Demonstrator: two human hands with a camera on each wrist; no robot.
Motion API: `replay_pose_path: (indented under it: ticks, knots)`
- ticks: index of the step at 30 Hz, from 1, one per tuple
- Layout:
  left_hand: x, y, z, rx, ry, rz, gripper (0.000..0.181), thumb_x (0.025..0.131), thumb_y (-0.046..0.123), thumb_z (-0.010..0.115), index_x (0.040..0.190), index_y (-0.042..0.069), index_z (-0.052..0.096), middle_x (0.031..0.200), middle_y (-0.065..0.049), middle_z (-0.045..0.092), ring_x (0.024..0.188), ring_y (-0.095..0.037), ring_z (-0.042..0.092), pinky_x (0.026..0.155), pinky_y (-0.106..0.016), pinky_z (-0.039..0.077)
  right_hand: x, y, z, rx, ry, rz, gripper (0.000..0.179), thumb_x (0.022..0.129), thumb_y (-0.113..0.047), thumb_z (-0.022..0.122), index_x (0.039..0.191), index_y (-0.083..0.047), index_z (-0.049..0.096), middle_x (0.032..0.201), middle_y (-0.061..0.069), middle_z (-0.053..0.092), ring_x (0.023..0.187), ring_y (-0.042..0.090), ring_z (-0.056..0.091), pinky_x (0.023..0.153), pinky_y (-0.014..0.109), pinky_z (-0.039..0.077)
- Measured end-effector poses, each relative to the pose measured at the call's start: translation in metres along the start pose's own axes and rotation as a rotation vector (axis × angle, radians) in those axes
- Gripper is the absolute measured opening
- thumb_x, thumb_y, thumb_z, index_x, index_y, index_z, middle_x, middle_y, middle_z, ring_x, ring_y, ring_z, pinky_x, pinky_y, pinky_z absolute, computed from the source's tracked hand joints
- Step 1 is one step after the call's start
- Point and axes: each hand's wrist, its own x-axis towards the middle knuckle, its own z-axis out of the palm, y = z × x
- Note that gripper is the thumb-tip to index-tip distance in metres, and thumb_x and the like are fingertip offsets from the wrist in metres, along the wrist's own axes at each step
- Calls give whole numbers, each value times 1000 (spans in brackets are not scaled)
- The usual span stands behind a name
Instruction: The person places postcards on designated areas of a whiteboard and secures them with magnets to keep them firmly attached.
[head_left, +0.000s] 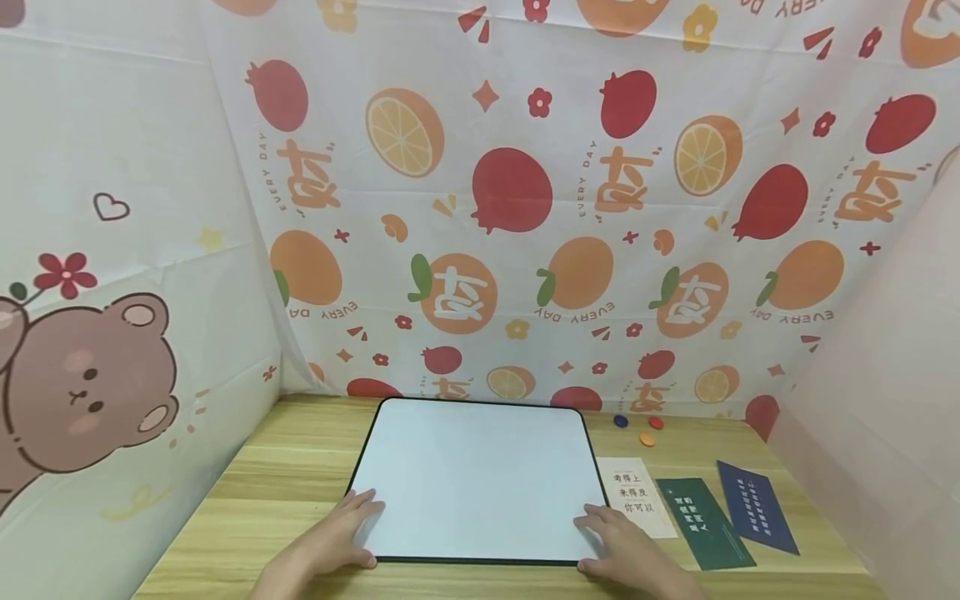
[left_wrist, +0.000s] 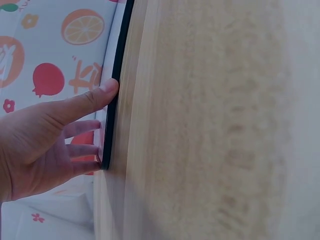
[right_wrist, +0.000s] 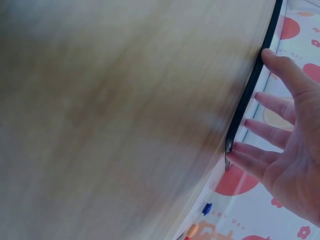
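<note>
A whiteboard [head_left: 480, 479] with a thin black frame and rounded corners lies flat on the wooden table. At its near left corner is my left hand [head_left: 330, 533], fingers spread over the board's left side. The thumb of that hand touches the near edge of the black frame [left_wrist: 116, 100] in the left wrist view. My right hand [head_left: 618, 546] rests in a mirrored pose at the near right corner. In the right wrist view its thumb meets the black frame [right_wrist: 250, 85], and the other fingers extend loosely toward the side edge.
Right of the board lie a cream card [head_left: 641, 497], a green card [head_left: 707, 523] and a dark blue card [head_left: 757, 507], all printed with characters. Behind them sit three small round pieces: blue [head_left: 621, 422], red [head_left: 656, 422] and orange [head_left: 647, 439]. A fruit-patterned cloth [head_left: 510, 192] hangs behind the table.
</note>
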Motion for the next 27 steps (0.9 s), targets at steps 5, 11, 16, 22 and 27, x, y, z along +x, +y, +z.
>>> replay_pose_path:
  ticks: [5, 11, 16, 22, 27]
  knots:
    - [0, -1, 0, 3, 9, 14, 69, 60, 15, 83, 118, -10, 54, 130, -35, 38, 120, -59, 21, 96, -66, 20, 0, -1, 0, 2, 0, 3, 57, 75, -49, 69, 116, -10, 61, 127, 16, 50, 115, 37, 46, 92, 55, 38]
    - [0, -2, 2, 2, 33, 32, 71, 58, 16, 83, 118, -10, 54, 129, -36, 38, 119, -61, 21, 95, -67, 20, 1, 0, 1, -1, 20, -4, 57, 74, -48, 70, 115, -10, 62, 127, 16, 50, 115, 36, 46, 91, 55, 39]
    - [0, -4, 3, -3, 52, 43, 72, 58, 16, 83, 118, -9, 54, 129, -36, 38, 119, -60, 21, 95, -67, 19, 2, 2, 2, -12, 27, -3, 57, 74, -50, 69, 115, -10, 62, 127, 16, 51, 115, 35, 46, 91, 54, 39]
    - [0, -5, 4, -33, 62, 24, 72, 59, 18, 83, 119, -7, 54, 131, -34, 38, 121, -58, 20, 97, -66, 18, 2, 2, 2, 1, 8, 30, 59, 73, -51, 69, 115, -10, 62, 127, 15, 50, 115, 36, 46, 92, 54, 39]
    - [-2, -6, 4, -69, 89, 4, 65, 69, 25, 79, 119, -8, 54, 131, -32, 40, 123, -56, 21, 98, -65, 18, 2, 0, 3, 21, 5, 35, 59, 73, -50, 70, 115, -10, 62, 127, 16, 50, 116, 36, 46, 92, 55, 39]
